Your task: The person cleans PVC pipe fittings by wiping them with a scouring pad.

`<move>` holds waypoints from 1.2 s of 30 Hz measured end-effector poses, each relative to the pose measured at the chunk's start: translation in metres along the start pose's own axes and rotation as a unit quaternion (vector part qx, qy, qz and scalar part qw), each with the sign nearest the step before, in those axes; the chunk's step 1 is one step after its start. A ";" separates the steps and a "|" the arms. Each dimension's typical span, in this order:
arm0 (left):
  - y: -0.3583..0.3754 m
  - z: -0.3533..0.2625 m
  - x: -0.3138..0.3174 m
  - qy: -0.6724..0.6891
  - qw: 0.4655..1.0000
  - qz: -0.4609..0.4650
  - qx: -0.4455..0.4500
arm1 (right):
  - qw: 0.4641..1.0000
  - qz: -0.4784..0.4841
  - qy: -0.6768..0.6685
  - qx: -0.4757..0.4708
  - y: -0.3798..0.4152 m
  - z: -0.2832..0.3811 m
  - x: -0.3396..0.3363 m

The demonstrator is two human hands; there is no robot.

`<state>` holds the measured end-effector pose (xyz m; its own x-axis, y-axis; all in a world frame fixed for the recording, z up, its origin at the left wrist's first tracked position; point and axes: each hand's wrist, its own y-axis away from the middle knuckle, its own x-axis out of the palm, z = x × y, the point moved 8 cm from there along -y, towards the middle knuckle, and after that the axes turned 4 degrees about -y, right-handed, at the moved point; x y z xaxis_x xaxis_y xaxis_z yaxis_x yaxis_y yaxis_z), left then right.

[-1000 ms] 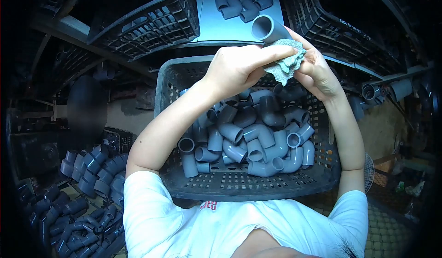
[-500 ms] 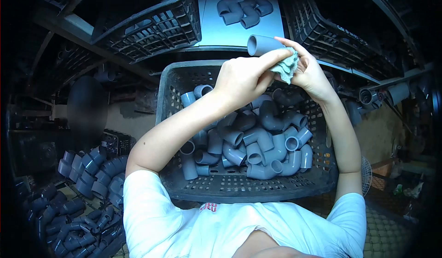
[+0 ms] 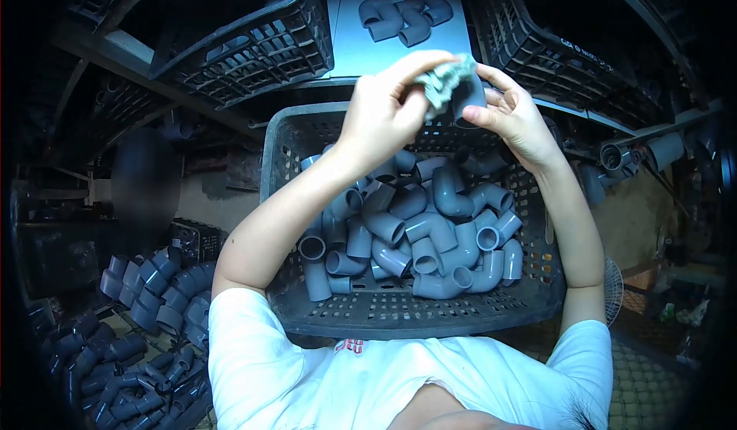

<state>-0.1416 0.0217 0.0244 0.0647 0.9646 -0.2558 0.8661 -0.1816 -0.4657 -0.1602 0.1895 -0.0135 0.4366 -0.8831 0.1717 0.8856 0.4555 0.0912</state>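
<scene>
Above the back of a black crate [image 3: 414,324], my right hand [image 3: 513,119] grips a grey pipe elbow [image 3: 468,104] between thumb and fingers. My left hand [image 3: 388,107] pinches a crumpled pale green cloth [image 3: 445,83], which touches the elbow's upper left side. Part of the elbow is hidden behind the cloth. Many loose grey elbows [image 3: 434,230] lie in the crate below both hands.
Several grey elbows [image 3: 414,27] rest on a white board [image 3: 349,54] beyond the crate. Black crates stand at back left [image 3: 261,46] and back right [image 3: 553,54]. Piles of grey fittings [image 3: 157,288] lie at lower left.
The elbow has been turned from lying sideways to more upright. My left hand and the cloth have moved left and slightly up, and my right thumb now shows on the elbow's lower end.
</scene>
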 end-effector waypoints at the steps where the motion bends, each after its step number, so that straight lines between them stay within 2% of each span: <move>1: 0.004 0.006 0.008 -0.028 0.998 0.043 -0.024 | 0.999 -0.002 0.028 -0.018 0.001 0.002 0.002; 2: 0.008 0.008 0.016 -0.046 0.996 0.065 -0.032 | 0.998 -0.004 0.056 -0.036 0.001 0.003 0.004; 4: 0.007 0.007 0.018 -0.103 0.992 0.073 0.010 | 0.998 -0.002 0.059 -0.038 -0.001 -0.003 0.001; 6: -0.001 0.005 0.001 -0.107 0.994 0.018 0.016 | 0.998 -0.021 0.058 -0.030 -0.002 -0.004 -0.002; 7: -0.008 -0.004 -0.016 -0.091 0.988 -0.082 0.090 | 0.997 -0.015 0.068 -0.031 -0.001 0.006 0.004; 10: -0.016 0.009 -0.065 -0.003 0.979 -0.202 0.010 | 0.990 -0.033 0.134 -0.036 -0.001 0.013 -0.002; 12: -0.015 0.011 -0.077 -0.003 0.972 -0.233 0.021 | 0.986 -0.073 0.145 -0.036 -0.010 0.020 -0.008; 15: -0.013 0.015 -0.069 0.016 0.971 -0.237 0.038 | 0.962 -0.160 0.210 0.076 -0.058 0.002 -0.053; 17: -0.015 0.009 -0.063 0.031 0.973 -0.227 0.036 | 0.959 -0.195 0.169 0.116 -0.111 -0.034 -0.092; 18: -0.015 0.010 -0.060 0.044 0.971 -0.231 0.036 | 0.947 -0.206 0.173 0.174 -0.124 -0.036 -0.095; 19: -0.014 0.008 -0.056 0.028 0.974 -0.218 0.051 | 0.918 -0.293 0.127 0.236 -0.156 -0.058 -0.119; 20: -0.013 0.005 -0.053 -0.007 0.977 -0.209 0.043 | 0.915 -0.310 0.061 0.252 -0.175 -0.076 -0.132; 22: -0.011 0.012 -0.047 0.040 0.984 -0.175 -0.012 | 0.895 -0.360 0.105 0.240 -0.200 -0.087 -0.151; 26: -0.012 0.008 -0.047 0.033 0.987 -0.160 -0.015 | 0.895 -0.397 0.099 0.180 -0.234 -0.104 -0.160; 28: -0.013 0.008 -0.048 0.032 0.987 -0.156 -0.010 | 0.785 -0.490 0.341 0.168 -0.268 -0.115 -0.194; 29: -0.013 0.010 -0.048 0.034 0.988 -0.152 -0.007 | 0.785 -0.488 0.341 0.171 -0.267 -0.114 -0.189; 34: -0.014 0.018 -0.045 0.012 0.991 -0.134 -0.003 | 0.901 -0.364 0.200 0.127 -0.278 -0.096 -0.154; 35: -0.015 0.017 -0.042 0.020 0.992 -0.123 -0.011 | 0.901 -0.364 0.198 0.131 -0.273 -0.089 -0.152; 36: -0.015 0.016 -0.041 0.019 0.992 -0.122 -0.014 | 0.918 -0.323 0.180 0.145 -0.274 -0.088 -0.148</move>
<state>-0.1653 -0.0179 0.0281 -0.1296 0.9859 -0.1061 0.8720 0.0624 -0.4855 -0.4533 0.1855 -0.1498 -0.0936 -0.9359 -0.3396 0.9218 -0.2104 0.3257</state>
